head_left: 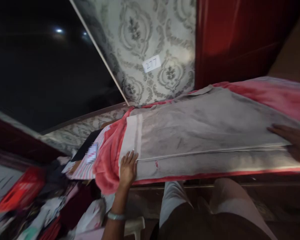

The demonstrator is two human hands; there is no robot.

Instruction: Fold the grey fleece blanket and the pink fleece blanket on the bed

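Note:
A grey towel [195, 126] with a pale band at its left end lies stretched along a red blanket [107, 156]. Its near part forms a long strip with a small red mark on it. My left hand [128, 169] rests at the towel's near left corner, on the pale band, fingers out flat. At the far right, my right hand [296, 138] lies on the towel with its fingers stretched toward the middle. Part of it is blurred and cut off by the picture's edge. Light wrinkles cross the towel's upper surface.
Patterned wallpaper [135, 33] with a paper label [151, 63] stands behind. A dark glossy panel [45, 66] is at upper left. Clothes and bags, including a red bag [22, 190], are heaped at lower left. A pale stool [136, 226] is below the bed's edge.

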